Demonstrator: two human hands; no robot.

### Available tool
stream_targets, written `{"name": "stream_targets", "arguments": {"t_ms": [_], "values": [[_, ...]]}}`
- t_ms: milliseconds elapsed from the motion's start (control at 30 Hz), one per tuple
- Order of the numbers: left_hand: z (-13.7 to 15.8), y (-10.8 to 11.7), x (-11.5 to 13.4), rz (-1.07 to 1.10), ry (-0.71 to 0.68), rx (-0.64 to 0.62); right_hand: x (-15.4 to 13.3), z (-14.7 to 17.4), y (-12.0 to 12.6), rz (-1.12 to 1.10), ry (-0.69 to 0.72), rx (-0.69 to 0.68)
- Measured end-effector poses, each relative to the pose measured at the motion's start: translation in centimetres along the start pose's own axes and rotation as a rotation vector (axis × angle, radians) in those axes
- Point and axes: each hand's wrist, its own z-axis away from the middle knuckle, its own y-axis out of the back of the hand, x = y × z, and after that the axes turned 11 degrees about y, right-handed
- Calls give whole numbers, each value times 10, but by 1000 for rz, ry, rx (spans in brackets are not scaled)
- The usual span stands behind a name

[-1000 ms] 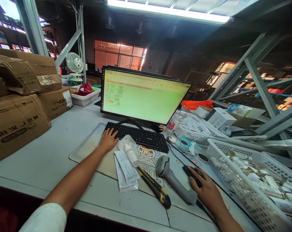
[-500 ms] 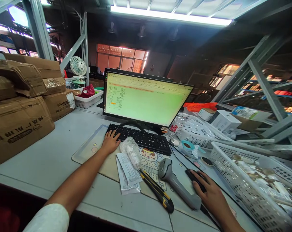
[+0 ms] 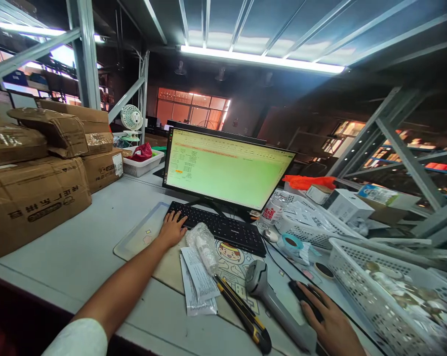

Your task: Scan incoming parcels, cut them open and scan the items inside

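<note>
My left hand (image 3: 172,230) lies with fingers spread on the left end of the black keyboard (image 3: 223,226). My right hand (image 3: 329,316) is curled over a black computer mouse (image 3: 307,300). Between the hands are a bubble-wrapped item (image 3: 204,247), printed paper slips (image 3: 199,279), a yellow-and-black utility knife (image 3: 243,314) and a grey barcode scanner (image 3: 277,306). Behind the keyboard stands a monitor (image 3: 226,170) showing a spreadsheet-like page, too small to read. A cartoon desk mat (image 3: 143,235) lies under the keyboard.
Cardboard boxes (image 3: 41,198) are stacked on the left. A white basket (image 3: 371,291) of small wrapped items stands at the right, near a blue tape roll (image 3: 292,242). A small fan (image 3: 132,117) and a basket with red cloth (image 3: 143,153) are at the back left.
The camera view has tilted up a little, so everything sits lower in the picture. Both hands stay in place on the keyboard and the mouse.
</note>
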Motion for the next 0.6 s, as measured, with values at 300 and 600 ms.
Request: {"name": "stream_targets", "arguments": {"t_ms": [300, 600], "values": [[-2, -2, 0, -11, -3, 11, 3, 0, -6, -4, -15, -12], [-2, -4, -2, -6, -11, 7, -1, -3, 1, -13, -30, -43]]}}
